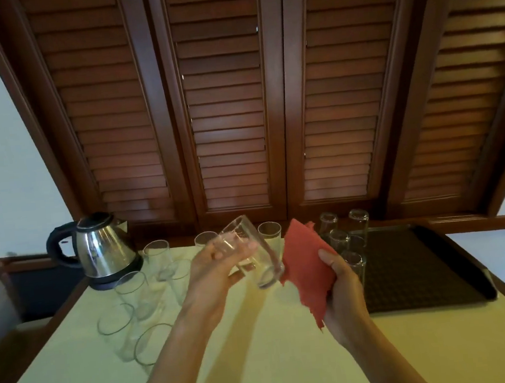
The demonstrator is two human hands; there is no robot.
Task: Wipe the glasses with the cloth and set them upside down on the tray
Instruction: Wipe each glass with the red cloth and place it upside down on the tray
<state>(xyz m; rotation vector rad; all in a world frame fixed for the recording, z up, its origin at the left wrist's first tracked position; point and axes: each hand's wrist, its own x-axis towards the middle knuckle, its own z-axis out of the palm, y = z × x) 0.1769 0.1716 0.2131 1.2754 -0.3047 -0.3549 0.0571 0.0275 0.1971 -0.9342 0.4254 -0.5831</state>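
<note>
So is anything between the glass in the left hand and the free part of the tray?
The red cloth, held up by the right hand, hangs between the held glass and the tray. The upside-down glasses fill the tray's left side; the rest looks free.

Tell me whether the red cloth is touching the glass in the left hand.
Cannot tell. In the head view the red cloth meets the tilted glass at its lower end, but overlap hides any contact or gap.

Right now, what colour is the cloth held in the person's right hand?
Red, a plain salmon-toned red cloth, gripped by the right hand; the head view shows it clearly.
</note>
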